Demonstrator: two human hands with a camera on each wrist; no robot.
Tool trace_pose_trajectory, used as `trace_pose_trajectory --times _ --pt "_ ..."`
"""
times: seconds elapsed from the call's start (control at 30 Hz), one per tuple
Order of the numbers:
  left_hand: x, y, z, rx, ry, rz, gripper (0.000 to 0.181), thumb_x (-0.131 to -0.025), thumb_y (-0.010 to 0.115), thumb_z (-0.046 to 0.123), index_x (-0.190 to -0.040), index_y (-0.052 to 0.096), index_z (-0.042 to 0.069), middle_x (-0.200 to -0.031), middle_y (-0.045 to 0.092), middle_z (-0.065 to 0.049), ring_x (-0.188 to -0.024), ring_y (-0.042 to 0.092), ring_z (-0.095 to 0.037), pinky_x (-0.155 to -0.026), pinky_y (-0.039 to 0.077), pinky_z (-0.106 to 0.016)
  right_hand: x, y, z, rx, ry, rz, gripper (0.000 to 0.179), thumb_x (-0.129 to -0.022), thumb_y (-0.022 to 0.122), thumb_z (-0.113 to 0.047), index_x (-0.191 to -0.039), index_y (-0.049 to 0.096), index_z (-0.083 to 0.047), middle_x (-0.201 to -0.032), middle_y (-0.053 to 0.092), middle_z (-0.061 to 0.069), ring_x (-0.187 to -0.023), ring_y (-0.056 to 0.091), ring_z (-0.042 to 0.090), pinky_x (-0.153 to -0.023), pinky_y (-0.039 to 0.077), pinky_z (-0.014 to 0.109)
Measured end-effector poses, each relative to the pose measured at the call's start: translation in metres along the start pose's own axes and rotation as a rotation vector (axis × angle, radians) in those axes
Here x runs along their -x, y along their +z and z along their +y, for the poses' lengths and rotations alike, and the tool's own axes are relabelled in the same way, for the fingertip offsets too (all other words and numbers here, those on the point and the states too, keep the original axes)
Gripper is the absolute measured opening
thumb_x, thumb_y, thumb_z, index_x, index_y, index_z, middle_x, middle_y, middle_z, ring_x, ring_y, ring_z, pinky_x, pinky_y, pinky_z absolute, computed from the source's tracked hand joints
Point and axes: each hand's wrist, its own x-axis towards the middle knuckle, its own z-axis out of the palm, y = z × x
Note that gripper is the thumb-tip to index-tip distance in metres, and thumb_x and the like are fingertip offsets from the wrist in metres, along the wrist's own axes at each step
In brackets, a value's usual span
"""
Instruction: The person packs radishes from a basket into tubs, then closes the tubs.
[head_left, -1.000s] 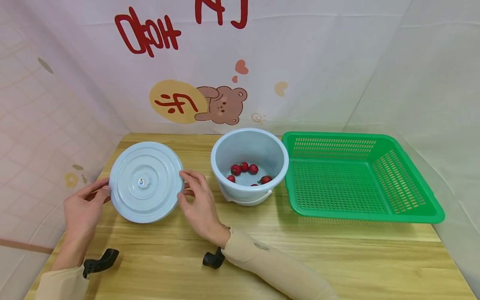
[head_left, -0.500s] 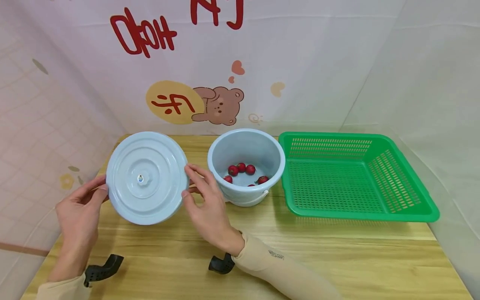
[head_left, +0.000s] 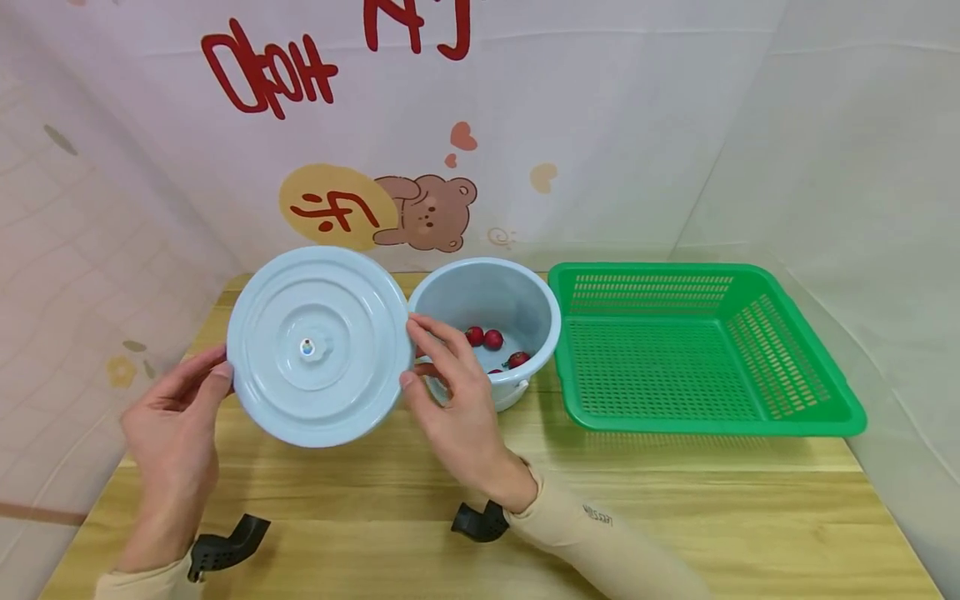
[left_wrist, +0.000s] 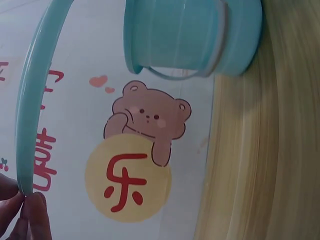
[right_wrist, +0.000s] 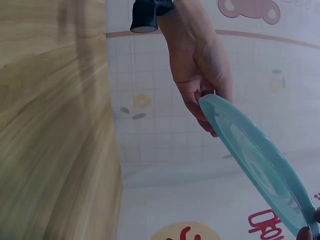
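A round pale-blue lid [head_left: 318, 292] with a knob at its centre is held up off the table between both hands. My left hand [head_left: 176, 433] pinches its left edge, thumb on top. On the opposite edge, my right hand [head_left: 465, 417] pinches the rim between thumb and fingers. The lid's edge [left_wrist: 31, 110] appears side-on in the left wrist view. Right behind my right hand stands a pale-blue bucket [head_left: 525, 292] with several small red radishes [head_left: 492, 339] on its bottom. The right hand and lid hide the bucket's left part.
A green slotted basket [head_left: 712, 425] stands on the wooden table [head_left: 637, 517] to the right of the bucket. The bucket's handle [left_wrist: 220, 40] hangs down its side. A printed cloth [head_left: 600, 125] closes off the back and both sides.
Both hands have raised the lid and carried it to the right, toward the bucket. It now overlaps the bucket's left rim in the head view. The view has shifted slightly.
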Motion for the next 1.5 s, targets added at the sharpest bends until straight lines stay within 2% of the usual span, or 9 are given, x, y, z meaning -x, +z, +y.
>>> trace_pose_trajectory --times 0.27,0.43,0.63,0.83,1.03,1.13,1.37,1.5 --pt "0.012 0.018 -0.001 0.061 0.044 -0.046 0.03 -0.086 0.078 -0.006 -0.114 0.072 -0.016 -0.098 0.079 -0.011 -0.081 0.073 -0.017 -0.076 0.059 -0.019 -0.001 -0.024 -0.009 -0.007 0.029 0.039 0.048 -0.095 0.063 0.009 -0.142 0.058 0.007 -0.149 0.052 0.013 -0.116 0.061 0.031 -0.095 0.057 0.036" --pt "0.02 0.033 -0.003 0.063 0.078 -0.083 0.028 -0.088 0.077 -0.006 -0.114 0.071 -0.017 -0.098 0.079 -0.011 -0.082 0.074 -0.016 -0.076 0.059 -0.02 -0.002 -0.042 -0.011 -0.001 0.033 0.054 0.048 -0.095 0.063 0.009 -0.142 0.058 0.006 -0.15 0.053 0.012 -0.113 0.062 0.03 -0.096 0.056 0.034" --pt "0.029 0.049 -0.005 0.076 0.086 -0.128 0.027 -0.089 0.074 -0.009 -0.114 0.071 -0.016 -0.101 0.079 -0.011 -0.087 0.074 -0.017 -0.077 0.059 -0.02 -0.004 -0.062 -0.014 0.014 0.03 0.065 0.048 -0.094 0.063 0.012 -0.142 0.057 0.008 -0.15 0.054 0.012 -0.109 0.063 0.027 -0.095 0.056 0.03" --pt "0.038 0.062 -0.009 0.028 0.085 -0.196 0.029 -0.091 0.074 -0.004 -0.119 0.072 -0.012 -0.108 0.078 -0.009 -0.097 0.074 -0.018 -0.083 0.058 -0.021 -0.004 -0.081 -0.016 0.037 0.054 0.089 0.048 -0.094 0.062 0.013 -0.142 0.058 0.008 -0.149 0.055 0.014 -0.109 0.065 0.023 -0.091 0.058 0.028" --pt "0.045 0.074 -0.011 -0.02 0.095 -0.246 0.029 -0.093 0.073 -0.002 -0.122 0.073 -0.006 -0.114 0.077 -0.009 -0.105 0.073 -0.019 -0.09 0.057 -0.022 -0.005 -0.098 -0.016 0.022 0.111 0.116 0.046 -0.096 0.062 0.012 -0.141 0.06 0.005 -0.148 0.057 0.01 -0.113 0.065 0.026 -0.089 0.059 0.03" --pt "0.048 0.08 -0.012 -0.03 0.1 -0.272 0.029 -0.093 0.072 -0.002 -0.122 0.073 -0.005 -0.115 0.077 -0.01 -0.106 0.073 -0.019 -0.092 0.056 -0.023 -0.005 -0.105 -0.016 0.012 0.146 0.131 0.045 -0.096 0.062 0.011 -0.14 0.062 0.003 -0.147 0.058 0.008 -0.115 0.065 0.026 -0.084 0.06 0.028" --pt "0.054 0.09 -0.016 -0.07 0.109 -0.325 0.03 -0.095 0.072 0.002 -0.125 0.074 0.0 -0.121 0.075 -0.01 -0.111 0.072 -0.018 -0.093 0.055 -0.022 -0.008 -0.12 -0.015 0.068 0.188 0.164 0.043 -0.097 0.063 0.008 -0.139 0.064 0.0 -0.147 0.06 0.005 -0.119 0.065 0.024 -0.09 0.057 0.025" --pt "0.056 0.095 -0.017 -0.093 0.13 -0.351 0.032 -0.095 0.072 0.003 -0.127 0.073 0.0 -0.124 0.074 -0.01 -0.115 0.07 -0.018 -0.095 0.055 -0.022 -0.01 -0.128 -0.013 0.092 0.239 0.17 0.043 -0.098 0.063 0.005 -0.139 0.066 -0.005 -0.146 0.061 0.0 -0.12 0.065 0.023 -0.089 0.057 0.025"
